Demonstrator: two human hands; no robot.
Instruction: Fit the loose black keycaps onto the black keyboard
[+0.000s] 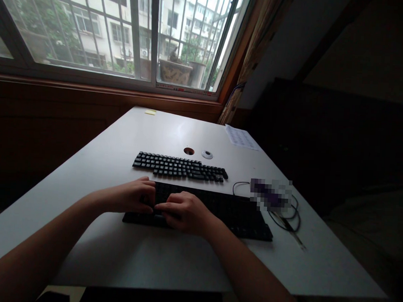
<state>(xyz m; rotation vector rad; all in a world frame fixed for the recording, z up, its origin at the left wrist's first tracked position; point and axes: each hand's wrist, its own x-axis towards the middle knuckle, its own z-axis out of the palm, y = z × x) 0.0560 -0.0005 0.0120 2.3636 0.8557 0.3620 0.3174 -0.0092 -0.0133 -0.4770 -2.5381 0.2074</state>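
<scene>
A black keyboard [241, 216] lies on the white desk, its left part under both hands. My left hand [133, 196] is over its left end with the fingers curled in and the thumb close to them. My right hand [188, 213] rests beside it, index finger reaching toward the left thumb, the other fingers folded. The fingertips of both hands almost meet over the keys. Whatever they pinch, if anything, is too small or hidden to make out. Just behind the keyboard, loose black keycaps [174, 163] are laid out in rows on the desk.
Right of the keyboard lie a coiled cable [295, 223], a blurred purple object [270, 193] and a thin tweezer-like tool [296, 239]. Farther back are a cable hole [189, 151], its round cover [207, 155], a printed sheet [241, 137] and a yellow note [150, 112].
</scene>
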